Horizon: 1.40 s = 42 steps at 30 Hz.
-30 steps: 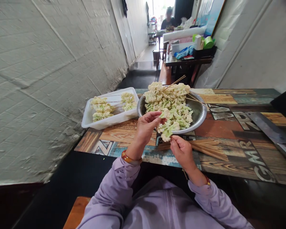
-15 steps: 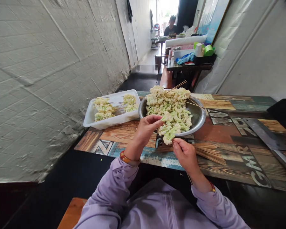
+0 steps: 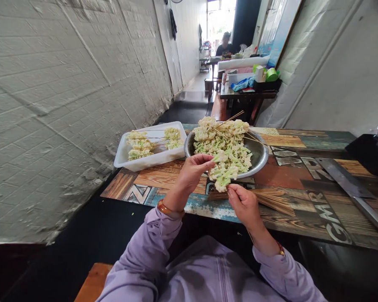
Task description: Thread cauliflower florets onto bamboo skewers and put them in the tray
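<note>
In the head view my left hand [image 3: 190,173] is closed, its thumb and fingertips pinching a pale green-white cauliflower floret [image 3: 220,156]. My right hand [image 3: 245,204] grips a thin bamboo skewer [image 3: 251,237], whose lower end shows by the wrist. Cauliflower pieces [image 3: 224,178] sit on this skewer just beyond my right fingertips; its tip is hidden. Both hands are over the near rim of a metal bowl [image 3: 262,162] heaped with loose florets [image 3: 236,157]. Several filled cauliflower skewers [image 3: 208,129] lie across the far side of the bowl.
Left of the bowl stands a white tray [image 3: 145,163] with cauliflower skewers in it. A bundle of bare skewers [image 3: 277,201] lies behind my right hand. A cleaver [image 3: 343,176] rests at the right. Farther off, a person [image 3: 224,48] sits by another table.
The view has tilted slightly, so the surroundings sit a little lower and shifted. Both hands keep nearly the same place and grip; the floret in my left hand has turned slightly.
</note>
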Each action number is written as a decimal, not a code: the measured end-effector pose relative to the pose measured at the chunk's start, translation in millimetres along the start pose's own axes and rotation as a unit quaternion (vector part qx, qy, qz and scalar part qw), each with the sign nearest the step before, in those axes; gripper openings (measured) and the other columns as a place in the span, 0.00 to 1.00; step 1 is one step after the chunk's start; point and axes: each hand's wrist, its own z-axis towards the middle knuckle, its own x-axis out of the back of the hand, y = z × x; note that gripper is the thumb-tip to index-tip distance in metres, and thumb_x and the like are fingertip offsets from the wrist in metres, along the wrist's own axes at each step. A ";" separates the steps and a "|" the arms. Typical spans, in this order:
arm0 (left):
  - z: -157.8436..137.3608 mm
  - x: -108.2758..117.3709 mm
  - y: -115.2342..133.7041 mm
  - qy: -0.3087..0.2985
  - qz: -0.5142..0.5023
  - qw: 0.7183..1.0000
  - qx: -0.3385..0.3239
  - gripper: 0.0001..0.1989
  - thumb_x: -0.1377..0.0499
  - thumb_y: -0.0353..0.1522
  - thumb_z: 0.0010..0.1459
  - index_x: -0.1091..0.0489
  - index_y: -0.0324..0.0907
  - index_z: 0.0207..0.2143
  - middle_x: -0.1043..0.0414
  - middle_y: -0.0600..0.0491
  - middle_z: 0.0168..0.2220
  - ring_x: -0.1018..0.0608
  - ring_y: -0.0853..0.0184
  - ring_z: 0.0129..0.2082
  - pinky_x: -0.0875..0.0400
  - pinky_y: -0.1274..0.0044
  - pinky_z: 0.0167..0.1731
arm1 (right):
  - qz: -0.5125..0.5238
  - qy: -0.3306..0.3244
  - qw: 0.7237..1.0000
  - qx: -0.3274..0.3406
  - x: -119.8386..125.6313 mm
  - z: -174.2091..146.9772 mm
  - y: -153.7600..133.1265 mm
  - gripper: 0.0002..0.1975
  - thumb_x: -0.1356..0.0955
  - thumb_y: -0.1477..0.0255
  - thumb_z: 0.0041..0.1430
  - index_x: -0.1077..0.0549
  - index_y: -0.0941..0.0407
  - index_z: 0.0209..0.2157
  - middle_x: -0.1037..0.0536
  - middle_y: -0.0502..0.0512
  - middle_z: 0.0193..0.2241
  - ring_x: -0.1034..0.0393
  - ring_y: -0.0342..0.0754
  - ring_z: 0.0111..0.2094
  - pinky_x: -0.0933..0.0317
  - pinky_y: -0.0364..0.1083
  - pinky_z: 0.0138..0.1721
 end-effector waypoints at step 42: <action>-24.1 15.1 10.0 0.015 -0.018 1.000 -0.016 0.09 0.33 0.34 0.43 0.27 0.37 0.24 0.29 0.54 0.21 0.31 0.74 0.23 0.39 0.79 0.27 | 0.007 -0.017 0.999 -0.037 -14.8 -16.4 -23.6 0.15 0.38 0.64 0.65 0.24 0.57 0.34 0.28 0.49 0.19 0.34 0.43 0.20 0.43 0.40 0.21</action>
